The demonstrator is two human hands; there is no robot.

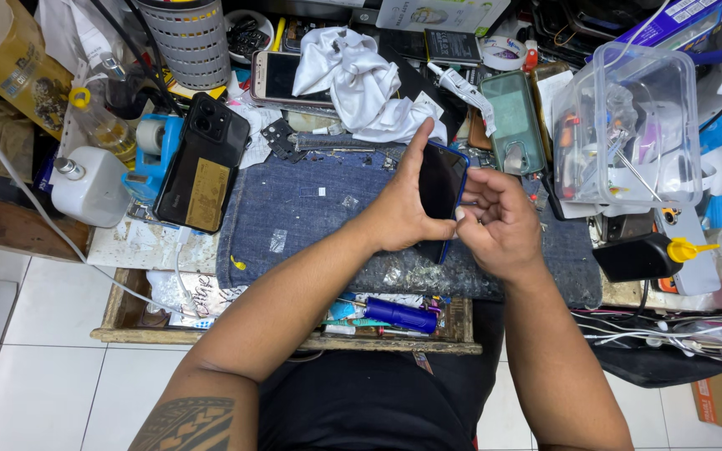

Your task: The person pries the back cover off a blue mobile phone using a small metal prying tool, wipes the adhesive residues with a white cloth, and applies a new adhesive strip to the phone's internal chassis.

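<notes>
Tabletop [127,321]: a cluttered wooden work surface, crowded with tools and parts on every side.
Denim mat [311,221]: a blue cloth pad in the middle, under both hands.
Clear plastic box [628,125]: to the right, holding small tools, well apart from the hands.
White rag [357,79]: crumpled beyond the mat.
Black phone [206,163]: lies back-up to the left, untouched.
Left hand [399,213]: wrapped around the blue-edged phone, forefinger stretched up along its left side.
Right hand [499,221]: fingers curled, fingertips pinching at the phone's lower right edge.
Blue-edged phone [440,184]: held above the mat between both hands, dark face up; long axis runs away from the person, tilted slightly right. The left hand carries it; the right works its edge.
</notes>
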